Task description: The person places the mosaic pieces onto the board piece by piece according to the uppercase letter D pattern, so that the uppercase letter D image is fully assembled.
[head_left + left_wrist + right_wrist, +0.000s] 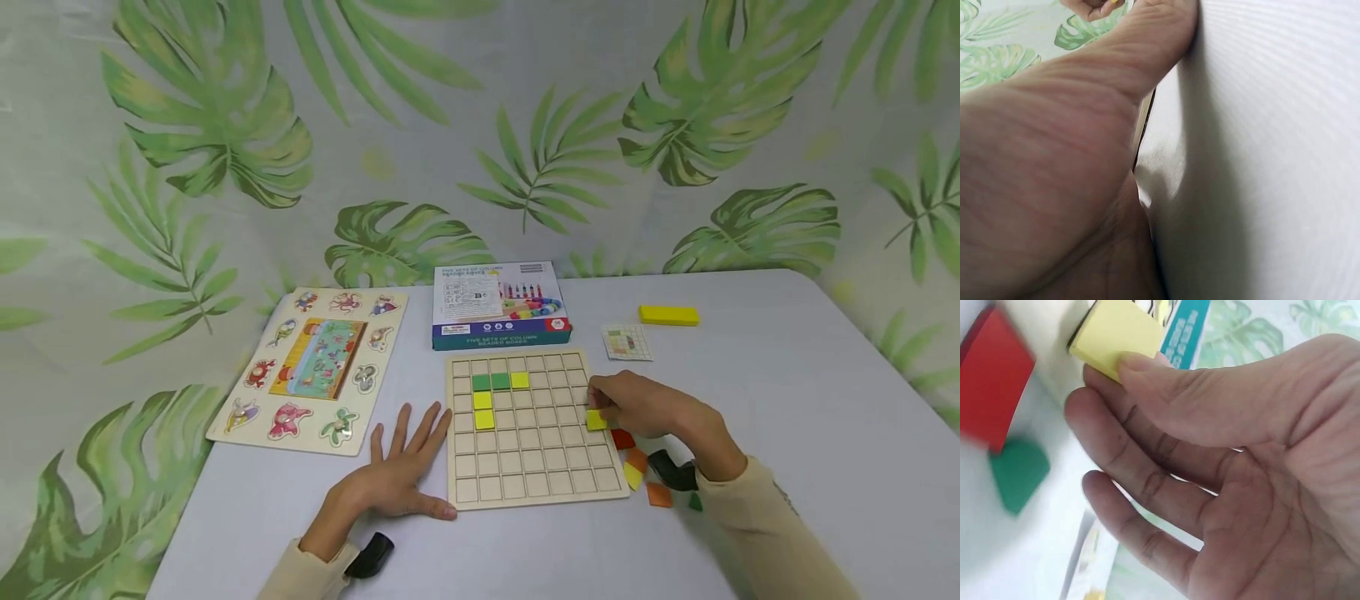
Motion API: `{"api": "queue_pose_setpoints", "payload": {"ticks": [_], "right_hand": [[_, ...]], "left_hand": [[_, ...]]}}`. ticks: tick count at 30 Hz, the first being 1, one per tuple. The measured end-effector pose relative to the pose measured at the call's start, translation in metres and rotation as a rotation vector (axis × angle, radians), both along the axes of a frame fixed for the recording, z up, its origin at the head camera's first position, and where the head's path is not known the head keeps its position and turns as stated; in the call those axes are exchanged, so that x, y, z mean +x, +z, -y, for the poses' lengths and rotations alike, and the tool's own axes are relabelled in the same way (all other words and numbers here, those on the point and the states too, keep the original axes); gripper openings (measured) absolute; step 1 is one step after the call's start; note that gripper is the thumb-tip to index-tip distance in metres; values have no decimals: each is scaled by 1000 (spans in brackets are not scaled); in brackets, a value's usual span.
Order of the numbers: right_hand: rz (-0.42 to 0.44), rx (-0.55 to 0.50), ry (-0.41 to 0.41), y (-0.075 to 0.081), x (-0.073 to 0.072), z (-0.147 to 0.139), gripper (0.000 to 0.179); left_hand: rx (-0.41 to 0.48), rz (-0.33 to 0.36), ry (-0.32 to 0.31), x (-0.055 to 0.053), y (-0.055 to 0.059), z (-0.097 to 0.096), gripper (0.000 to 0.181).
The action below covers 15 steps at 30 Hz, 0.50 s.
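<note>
A wooden grid board [536, 496] lies in front of the person, with green tiles [491, 382] and yellow tiles [483, 408] set in cells at its upper left. My right hand [637, 404] pinches a yellow square tile [1113, 337] between thumb and fingers, over the board's right edge. Spread out flat on the table, my left hand [401, 475] has its fingertips and thumb at the board's left edge. The left wrist view is mostly filled by that hand's palm [1054, 162] close to the white tabletop.
Loose red [622, 438], orange [660, 495] and green [696, 502] pieces lie right of the board. A small pattern card [633, 343] and a yellow bar [669, 315] are farther back. A cardboard box [501, 333] stands behind the board; an animal puzzle [345, 433] lies left.
</note>
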State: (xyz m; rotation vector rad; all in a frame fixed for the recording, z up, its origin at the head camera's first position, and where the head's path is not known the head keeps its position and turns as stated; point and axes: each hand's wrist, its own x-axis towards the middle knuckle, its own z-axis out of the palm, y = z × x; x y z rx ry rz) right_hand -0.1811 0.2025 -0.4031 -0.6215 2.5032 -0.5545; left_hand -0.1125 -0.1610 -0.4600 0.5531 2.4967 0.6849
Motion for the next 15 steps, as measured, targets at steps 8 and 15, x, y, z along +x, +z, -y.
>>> {"api": "queue_pose_setpoints", "payload": {"ticks": [8, 15], "right_hand": [[-100, -24, 79, -3, -5, 29, 4], [-132, -55, 117, -4, -8, 51, 6]], "left_hand": [[-42, -16, -1, 1, 6, -2, 128], [-53, -26, 0, 2, 7, -3, 128]]}}
